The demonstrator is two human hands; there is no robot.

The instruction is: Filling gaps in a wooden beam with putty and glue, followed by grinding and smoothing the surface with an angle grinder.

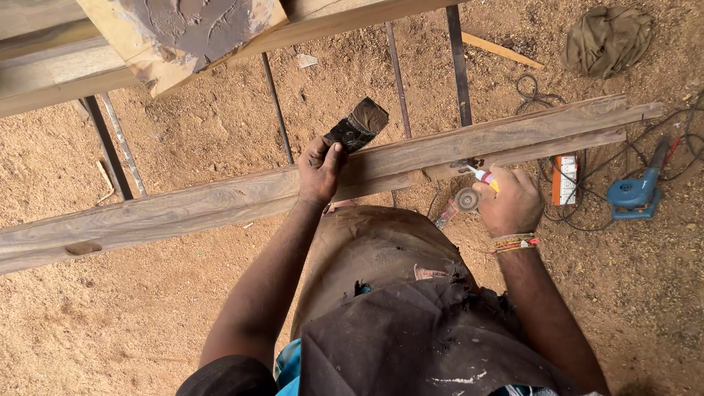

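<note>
Two hands over one long plank point(220, 202): left hand point(320, 170) grips one scraper point(357, 126), right hand point(510, 205) one small tube point(480, 174)

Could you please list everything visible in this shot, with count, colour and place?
Long wooden plank: one, grey-brown, across the middle.
Flat putty scraper: one, dark, above the plank, in left hand's grip.
Small glue tube: one, white with yellow and red, at the plank, in right hand's grip.
Smeared wooden board: one, pale with grey filler, top left.
Blue power tool: one, right, on sawdust.
Crumpled cloth: one, olive, top right.
Metal trestle legs: several, dark, below the plank.
Left hand: on the plank.
Right hand: beaded bracelets at wrist.
</note>
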